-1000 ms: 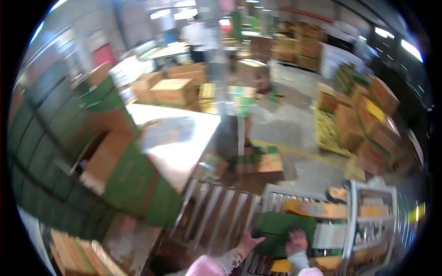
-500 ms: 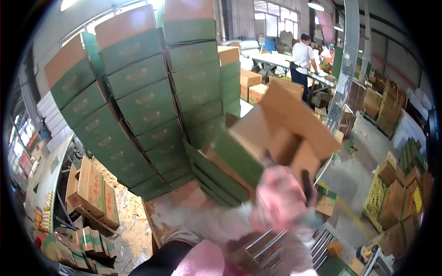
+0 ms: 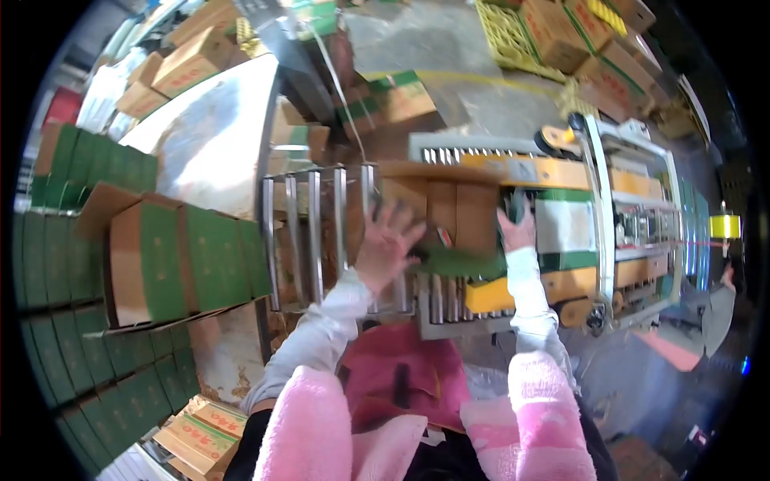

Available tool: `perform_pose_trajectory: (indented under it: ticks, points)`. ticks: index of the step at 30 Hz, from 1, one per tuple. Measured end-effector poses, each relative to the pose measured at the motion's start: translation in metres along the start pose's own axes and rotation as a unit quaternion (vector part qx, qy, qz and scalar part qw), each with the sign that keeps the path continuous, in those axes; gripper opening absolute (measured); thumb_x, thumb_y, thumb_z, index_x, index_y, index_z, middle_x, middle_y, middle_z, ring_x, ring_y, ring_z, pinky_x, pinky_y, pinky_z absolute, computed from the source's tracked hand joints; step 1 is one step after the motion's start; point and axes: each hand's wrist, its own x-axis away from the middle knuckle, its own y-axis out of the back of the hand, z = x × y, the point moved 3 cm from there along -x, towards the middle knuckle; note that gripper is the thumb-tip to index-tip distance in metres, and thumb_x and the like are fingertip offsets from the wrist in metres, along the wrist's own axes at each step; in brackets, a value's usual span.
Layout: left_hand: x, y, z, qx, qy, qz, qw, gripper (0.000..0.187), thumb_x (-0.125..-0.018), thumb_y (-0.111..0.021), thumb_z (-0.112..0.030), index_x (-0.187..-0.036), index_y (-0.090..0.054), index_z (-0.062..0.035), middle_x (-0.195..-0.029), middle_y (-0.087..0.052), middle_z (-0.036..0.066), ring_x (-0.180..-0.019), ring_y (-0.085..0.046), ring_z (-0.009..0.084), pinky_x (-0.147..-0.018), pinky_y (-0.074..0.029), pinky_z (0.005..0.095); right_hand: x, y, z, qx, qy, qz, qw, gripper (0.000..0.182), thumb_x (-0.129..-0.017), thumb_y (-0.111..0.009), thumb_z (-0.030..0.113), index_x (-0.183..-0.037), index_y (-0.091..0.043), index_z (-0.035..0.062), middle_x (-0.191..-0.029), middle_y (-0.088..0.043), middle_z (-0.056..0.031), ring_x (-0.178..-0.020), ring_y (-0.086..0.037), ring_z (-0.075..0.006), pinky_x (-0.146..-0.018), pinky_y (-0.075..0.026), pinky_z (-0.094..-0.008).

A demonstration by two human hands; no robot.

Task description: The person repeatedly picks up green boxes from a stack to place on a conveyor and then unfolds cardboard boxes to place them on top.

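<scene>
An open cardboard box (image 3: 473, 210) stands on the roller conveyor (image 3: 303, 232), its inside facing up. My left hand (image 3: 387, 240) is at the box's left end, over the rollers, with its fingers spread and nothing in it. At the box's right end is my right hand (image 3: 517, 228), thumb and fingers apart around a dark thing that I cannot make out. A green flap (image 3: 457, 263) lies along the box's near side. Right of my right hand, a green and white box (image 3: 565, 228) sits in the taping machine.
The taping machine's metal frame (image 3: 601, 216) rises at the right, between yellow side rails (image 3: 561, 290). Green boxes (image 3: 188, 260) stand in a row at the left. A grey post (image 3: 289, 64) is beyond the conveyor, near a yellow crate (image 3: 513, 40).
The view has swung from the tall stacks and the other person down to the conveyor. The open box, earlier raised near my blurred hands, now appears on the rollers, and my hands are apart.
</scene>
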Motion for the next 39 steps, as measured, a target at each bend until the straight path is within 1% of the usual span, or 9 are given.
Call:
perform_pose_trajectory:
  ticks: [4, 12, 14, 16, 17, 22, 26, 32, 39]
  points:
    - [-0.017, -0.062, -0.006, 0.014, 0.276, -0.013, 0.961, 0.103, -0.055, -0.077, -0.045, -0.135, -0.027, -0.0044, -0.134, -0.033, 0.021, -0.126, -0.03, 0.0353, -0.104, -0.021, 0.0535, -0.022, -0.048, 0.158, 0.385, 0.388, -0.044, 0.836, 0.057, -0.073, -0.063, 0.039, -0.117, -0.049, 0.0059, -0.111, -0.053, -0.016, -0.11, -0.046, -0.0331, -0.097, -0.032, -0.0475]
    - [0.022, -0.027, -0.045, 0.61, 0.322, -0.097, 0.717, 0.074, -0.068, -0.074, -0.016, -0.129, -0.037, 0.0041, -0.123, -0.05, 0.016, -0.11, -0.051, 0.0247, -0.094, -0.039, 0.0329, 0.047, -0.012, -0.021, 0.372, 0.368, 0.103, 0.846, 0.046, -0.065, -0.058, 0.019, -0.109, -0.057, 0.0074, -0.111, -0.056, -0.012, -0.109, -0.049, -0.031, -0.098, -0.037, -0.0434]
    - [0.083, 0.127, -0.003, 0.321, 0.235, -0.304, 0.866, 0.057, -0.073, -0.068, -0.017, -0.119, -0.043, 0.0031, -0.12, -0.05, 0.016, -0.11, -0.049, 0.0252, -0.094, -0.036, 0.0376, 0.03, -0.006, -0.029, 0.419, 0.389, 0.104, 0.814, 0.047, -0.07, -0.055, 0.016, -0.116, -0.051, 0.0056, -0.123, -0.05, -0.0134, -0.118, -0.042, -0.0325, -0.105, -0.027, -0.0441]
    - [0.178, 0.236, 0.074, 0.028, 0.269, -0.474, 0.838, 0.039, -0.077, -0.063, -0.017, -0.105, -0.046, 0.0033, -0.11, -0.052, 0.017, -0.103, -0.05, 0.0288, -0.088, -0.038, 0.0398, 0.036, -0.021, 0.004, 0.405, 0.337, -0.002, 0.85, 0.041, -0.079, -0.051, 0.017, -0.117, -0.05, 0.0009, -0.123, -0.05, -0.0144, -0.116, -0.045, -0.0311, -0.103, -0.03, -0.043]
    - [0.218, 0.276, 0.111, -0.075, 0.292, -0.515, 0.803, 0.031, -0.078, -0.06, -0.017, -0.098, -0.048, 0.0034, -0.105, -0.053, 0.017, -0.099, -0.05, 0.0306, -0.086, -0.038, 0.0409, 0.048, -0.068, 0.048, -0.003, 0.146, 0.089, 0.985, 0.04, -0.081, -0.052, 0.019, -0.117, -0.051, 0.0018, -0.119, -0.053, -0.0128, -0.112, -0.048, -0.0279, -0.1, -0.034, -0.0408]
    - [0.249, 0.309, 0.16, -0.175, 0.268, -0.595, 0.737, 0.027, -0.086, -0.049, -0.018, -0.07, -0.056, 0.0028, -0.081, -0.056, 0.017, -0.08, -0.05, 0.0355, -0.071, -0.039, 0.0461, 0.165, -0.355, 0.27, -0.352, -0.047, 0.4, 0.845, 0.06, -0.078, -0.069, 0.026, -0.129, -0.043, 0.0087, -0.11, -0.056, -0.0068, -0.1, -0.054, -0.0172, -0.087, -0.042, -0.0293]
    - [0.203, 0.303, 0.072, -0.165, 0.055, -0.4, 0.9, 0.01, -0.075, -0.053, -0.022, -0.076, -0.057, -0.0124, -0.076, -0.053, 0.005, -0.077, -0.05, 0.0238, -0.076, -0.038, 0.0421, 0.169, -0.314, 0.326, -0.52, -0.154, 0.489, 0.683, 0.057, -0.073, -0.072, 0.009, -0.122, -0.045, 0.0048, -0.108, -0.058, -0.0084, -0.09, -0.06, -0.0185, -0.078, -0.049, -0.0267]
    - [0.156, 0.251, 0.013, -0.105, 0.099, -0.202, 0.969, 0.048, -0.07, -0.059, -0.033, -0.117, -0.054, -0.0211, -0.129, -0.044, 0.006, -0.12, -0.042, 0.0279, -0.099, -0.02, 0.0587, 0.079, -0.099, 0.238, -0.399, -0.005, 0.239, 0.885, 0.067, -0.065, -0.061, -0.01, -0.127, -0.037, -0.0032, -0.108, -0.057, -0.0218, -0.095, -0.06, -0.0327, -0.081, -0.052, -0.0413]
    - [0.031, 0.017, 0.01, 0.134, 0.079, 0.211, 0.965, 0.051, -0.065, -0.068, -0.044, -0.108, -0.061, -0.0166, -0.096, -0.062, 0.001, -0.104, -0.054, 0.0231, -0.093, -0.037, 0.0417, 0.004, -0.039, -0.067, -0.233, -0.219, 0.123, 0.94, 0.05, -0.067, -0.065, -0.004, -0.115, -0.053, -0.0044, -0.108, -0.059, -0.0156, -0.098, -0.058, -0.025, -0.084, -0.049, -0.0333]
